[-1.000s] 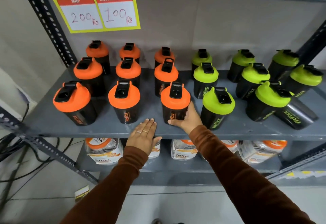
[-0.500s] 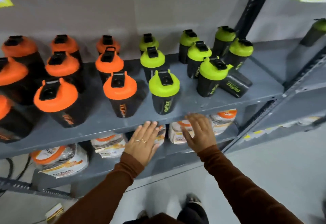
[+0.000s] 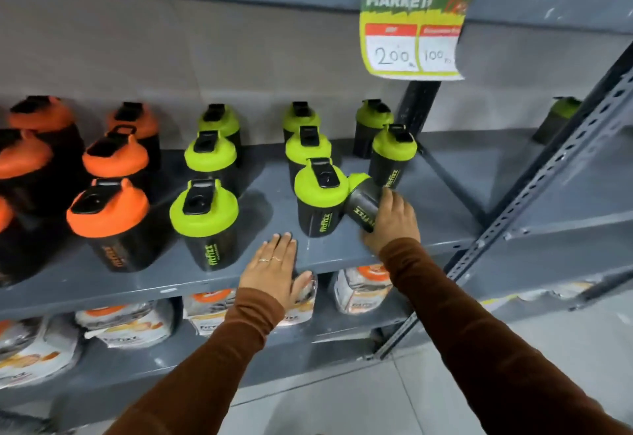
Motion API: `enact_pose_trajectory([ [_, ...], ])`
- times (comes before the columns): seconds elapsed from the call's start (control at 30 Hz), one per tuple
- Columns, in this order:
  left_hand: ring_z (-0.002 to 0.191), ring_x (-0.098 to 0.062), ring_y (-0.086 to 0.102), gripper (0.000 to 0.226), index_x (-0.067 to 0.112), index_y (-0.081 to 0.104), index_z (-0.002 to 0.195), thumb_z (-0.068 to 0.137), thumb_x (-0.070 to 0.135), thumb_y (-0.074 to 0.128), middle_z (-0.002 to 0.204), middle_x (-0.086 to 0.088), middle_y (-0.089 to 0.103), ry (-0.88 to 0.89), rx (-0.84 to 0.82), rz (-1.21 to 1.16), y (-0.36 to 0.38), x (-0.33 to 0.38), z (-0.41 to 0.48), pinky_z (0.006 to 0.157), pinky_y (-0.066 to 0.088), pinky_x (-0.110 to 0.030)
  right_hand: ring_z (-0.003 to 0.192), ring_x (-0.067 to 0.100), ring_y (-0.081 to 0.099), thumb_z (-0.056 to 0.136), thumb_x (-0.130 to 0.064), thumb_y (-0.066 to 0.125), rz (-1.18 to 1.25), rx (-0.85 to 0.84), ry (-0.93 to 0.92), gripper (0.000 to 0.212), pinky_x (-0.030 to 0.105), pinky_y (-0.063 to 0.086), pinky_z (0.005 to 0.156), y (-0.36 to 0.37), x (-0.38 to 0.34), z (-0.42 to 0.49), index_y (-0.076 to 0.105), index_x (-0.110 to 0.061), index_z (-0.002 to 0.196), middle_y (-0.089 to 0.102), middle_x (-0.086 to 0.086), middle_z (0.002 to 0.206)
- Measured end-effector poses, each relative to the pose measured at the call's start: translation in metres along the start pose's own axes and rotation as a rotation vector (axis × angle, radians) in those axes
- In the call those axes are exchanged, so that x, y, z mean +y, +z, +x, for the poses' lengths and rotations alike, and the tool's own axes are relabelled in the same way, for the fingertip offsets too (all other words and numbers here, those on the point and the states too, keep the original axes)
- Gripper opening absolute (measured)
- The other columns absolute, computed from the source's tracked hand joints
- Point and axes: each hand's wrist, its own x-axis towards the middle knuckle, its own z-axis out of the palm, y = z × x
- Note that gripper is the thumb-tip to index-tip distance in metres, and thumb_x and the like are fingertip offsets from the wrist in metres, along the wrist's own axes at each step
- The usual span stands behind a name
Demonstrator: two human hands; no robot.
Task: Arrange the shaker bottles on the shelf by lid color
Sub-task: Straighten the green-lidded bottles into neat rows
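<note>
Shaker bottles with orange lids stand at the left of the grey metal shelf, green-lidded ones next. Left hand lies flat and open on the shelf edge. Right hand grips a tipped-over black shaker bottle.

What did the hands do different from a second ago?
The right hand let go of the front orange-lidded black shaker bottle, moved right, and now grips the tipped-over green-lidded black shaker bottle. The left hand stayed flat on the grey metal shelf edge. The upright bottles kept their rows.
</note>
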Motion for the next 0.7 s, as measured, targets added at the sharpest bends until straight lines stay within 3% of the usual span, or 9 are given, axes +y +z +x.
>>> enact_pose_trajectory([
  [0.1,0.103,-0.025,0.063,0.079,0.006,0.061,0.110,0.089,0.052,0.000,0.113,-0.011,0.067,-0.054,0.033,0.008,0.001,0.003,-0.001,0.085,0.050,-0.041,0.121,0.041,0.040,0.068,-0.022,0.072,-0.002,-0.041,-0.022,0.092,0.044,0.032,0.106,0.002,0.005,0.014,0.017,-0.001,0.139,0.038,0.024,0.137],
  [0.27,0.108,-0.027,0.060,0.079,0.005,0.056,0.115,0.088,0.055,0.001,0.118,-0.012,0.064,-0.084,0.056,-0.002,0.004,0.005,0.001,0.090,0.047,-0.043,0.119,0.041,0.038,0.067,-0.018,0.074,0.204,0.050,-0.067,0.089,0.043,0.030,0.107,0.006,0.021,0.012,0.024,0.001,0.137,0.039,0.024,0.135],
  [0.43,0.110,-0.028,0.058,0.078,0.006,0.054,0.118,0.088,0.056,0.003,0.121,-0.013,0.062,-0.110,0.070,0.015,0.007,0.006,0.001,0.092,0.045,-0.045,0.117,0.038,0.042,0.057,-0.030,0.080,0.577,0.163,0.081,0.084,0.049,0.034,0.105,0.017,0.040,0.009,0.040,-0.009,0.128,0.052,0.020,0.121],
  [0.53,0.109,-0.027,0.059,0.078,0.006,0.054,0.119,0.088,0.057,0.003,0.120,-0.012,0.062,-0.122,0.050,0.025,0.006,0.007,0.001,0.091,0.045,-0.044,0.124,0.036,0.030,0.060,-0.035,0.082,0.697,0.200,0.261,0.090,0.049,0.024,0.108,0.017,0.048,-0.001,0.035,-0.012,0.133,0.046,0.023,0.126],
  [0.7,0.112,-0.029,0.056,0.078,0.005,0.051,0.122,0.087,0.058,0.004,0.124,-0.014,0.059,-0.104,0.058,0.037,0.008,0.007,0.001,0.095,0.042,-0.045,0.122,0.039,0.036,0.064,-0.033,0.080,0.801,0.217,0.288,0.086,0.049,0.033,0.105,0.017,0.064,-0.001,0.035,-0.004,0.131,0.049,0.024,0.127],
])
